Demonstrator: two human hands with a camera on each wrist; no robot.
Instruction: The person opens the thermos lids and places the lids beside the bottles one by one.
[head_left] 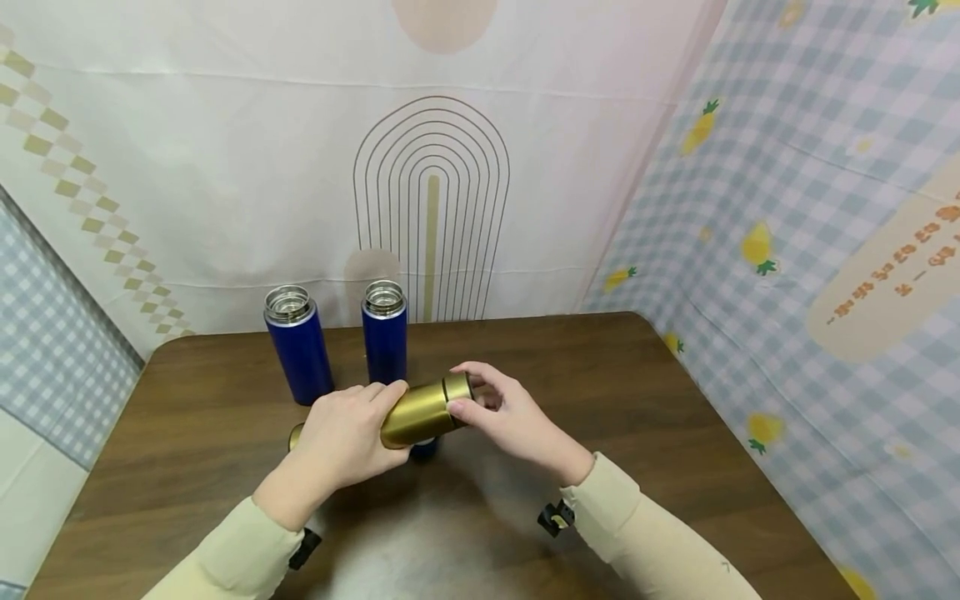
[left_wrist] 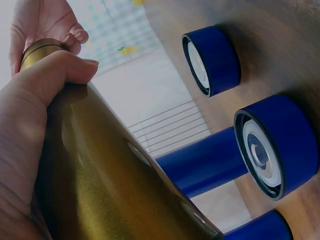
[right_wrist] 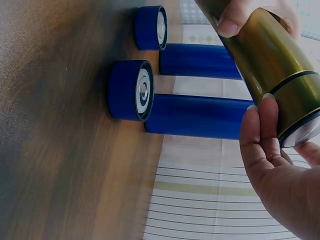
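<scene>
A gold metal thermos bottle [head_left: 415,414] is held tilted above the table, its capped end pointing right. My left hand [head_left: 345,433] wraps round the bottle's body. At the other end my right hand [head_left: 517,421] grips the gold lid [right_wrist: 300,97], which sits on the bottle below a dark seam line. Behind the hands stand two open blue bottles, one at the left [head_left: 298,354] and one nearer the middle [head_left: 385,337], with bare steel mouths. Two blue lids, one [left_wrist: 215,60] and a nearer-looking one [left_wrist: 285,145], rest on the table with their undersides up.
The brown wooden table [head_left: 600,367] ends at a white patterned cloth [head_left: 262,183] along the back. A blue checked cloth [head_left: 750,333] hangs at the right side. In the head view the gold bottle and left hand mostly hide the blue lids.
</scene>
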